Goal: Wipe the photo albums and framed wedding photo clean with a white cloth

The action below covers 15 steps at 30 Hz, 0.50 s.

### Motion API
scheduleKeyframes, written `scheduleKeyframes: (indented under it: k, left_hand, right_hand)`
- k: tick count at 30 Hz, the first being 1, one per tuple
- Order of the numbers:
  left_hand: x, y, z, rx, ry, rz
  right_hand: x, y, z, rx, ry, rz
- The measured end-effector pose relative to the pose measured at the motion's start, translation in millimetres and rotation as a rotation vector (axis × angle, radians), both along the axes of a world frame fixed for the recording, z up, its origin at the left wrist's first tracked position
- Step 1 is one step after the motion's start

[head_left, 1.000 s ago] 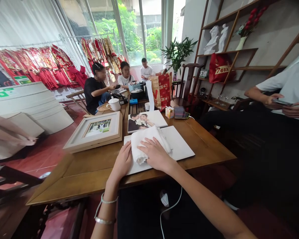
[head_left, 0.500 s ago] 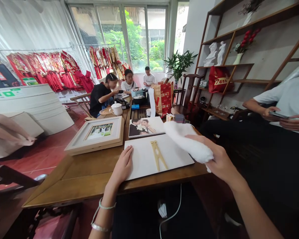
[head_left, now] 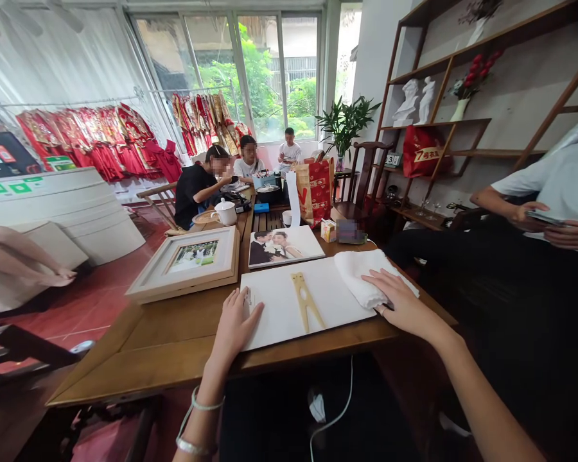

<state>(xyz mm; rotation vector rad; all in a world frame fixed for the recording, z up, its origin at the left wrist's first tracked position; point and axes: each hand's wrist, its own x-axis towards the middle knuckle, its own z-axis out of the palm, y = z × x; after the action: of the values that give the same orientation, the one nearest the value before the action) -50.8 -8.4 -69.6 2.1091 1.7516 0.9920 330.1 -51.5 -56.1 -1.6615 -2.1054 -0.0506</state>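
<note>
A white board (head_left: 270, 298) lies flat on the wooden table in front of me. My left hand (head_left: 234, 321) rests open on its left edge, thumb spread. On the middle of the board is a pale yellow A-shaped piece (head_left: 304, 301) with two legs and a small notched top; its kind I cannot tell. A folded white towel (head_left: 359, 273) covers the board's right end and reaches onto the table. My right hand (head_left: 397, 296) lies over the towel's near side with fingers stretched out, the thumb at the board's near edge.
Behind the board lies a wedding photo print (head_left: 284, 247). A framed photo (head_left: 187, 260) sits at left on the wooden table (head_left: 139, 346). Farther back are a white lidded cup (head_left: 225, 212), a small box (head_left: 328, 230) and a red paper bag (head_left: 318, 192). Several people sit around.
My right hand has lowered the towel from the air onto the board's right end, and its fingers have spread over it. My left thumb has moved out from the fingers.
</note>
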Motion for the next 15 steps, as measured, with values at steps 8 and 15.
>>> scheduleKeyframes:
  k: [8,15]
  left_hand:
    - [-2,5,-0.1,0.026,-0.076,-0.025]
    - [1,8,4.6,-0.003,-0.283,-0.013]
  right_hand:
    - [13,-5,-3.9,0.027,-0.015,-0.173]
    - [-51,-51,9.7,0.325,0.148,0.122]
